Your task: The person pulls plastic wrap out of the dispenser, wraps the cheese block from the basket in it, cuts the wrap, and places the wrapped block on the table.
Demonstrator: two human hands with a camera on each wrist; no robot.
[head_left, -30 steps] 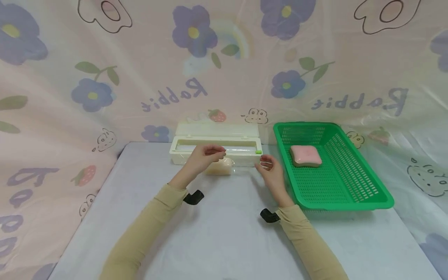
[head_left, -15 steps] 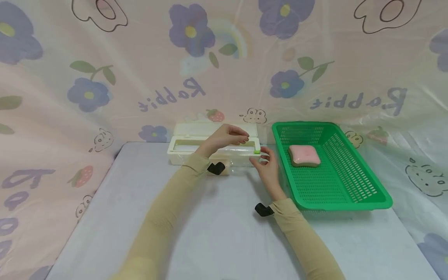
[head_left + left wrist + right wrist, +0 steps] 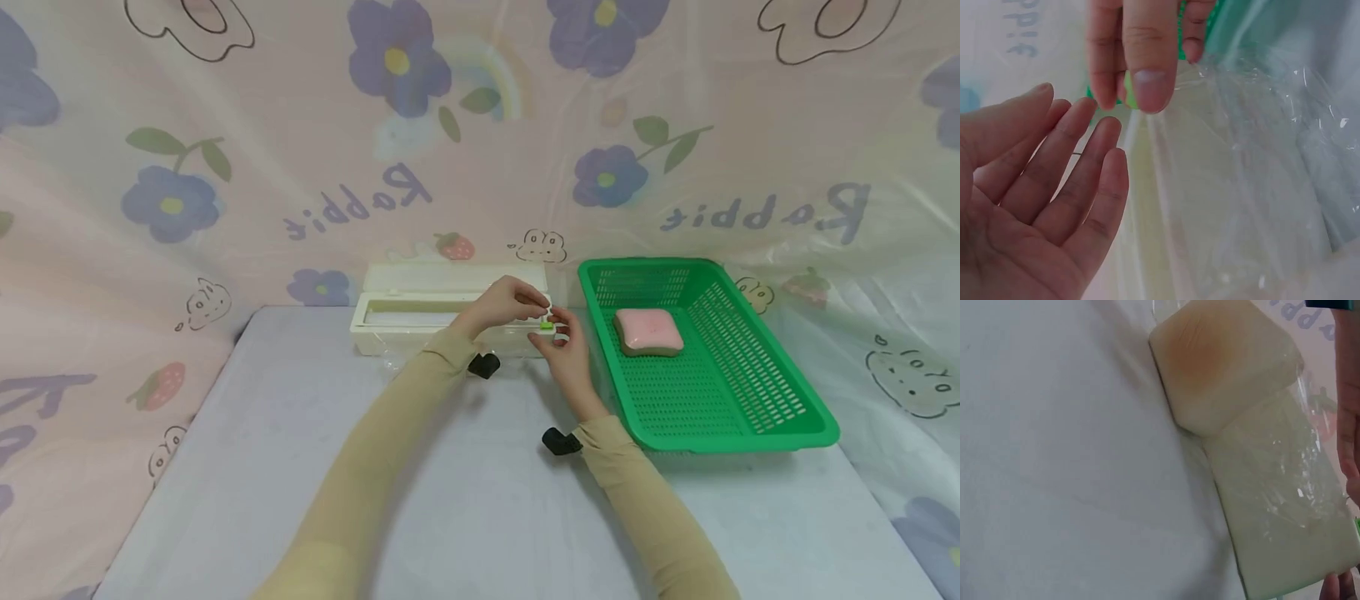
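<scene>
A white cling film dispenser (image 3: pixel 420 333) stands at the back of the table with its lid raised and a green cutter slider (image 3: pixel 547 326) at its right end. My right hand (image 3: pixel 566 354) grips that end, thumb in front, fingers beside the slider. My left hand (image 3: pixel 502 304) hovers over the same end. In the left wrist view its fingers (image 3: pixel 1075 156) are relaxed, with nothing between them. Clear film (image 3: pixel 1241 137) drapes down over the dispenser's front. A cream block (image 3: pixel 1216 356) with a tan patch lies against that front, hidden behind my left forearm in the head view.
A green plastic basket (image 3: pixel 720 440) stands on the right, close to my right hand, with a pink-topped block (image 3: pixel 649 332) in it. Patterned sheeting (image 3: pixel 480 150) hangs behind the table (image 3: pixel 480 517). Black wrist mounts (image 3: pixel 484 365) stick out inward from the sleeves.
My left hand has moved right, from above the cream block to the dispenser's right end, and its forearm now covers the block. My right hand stays at that end, having shifted slightly.
</scene>
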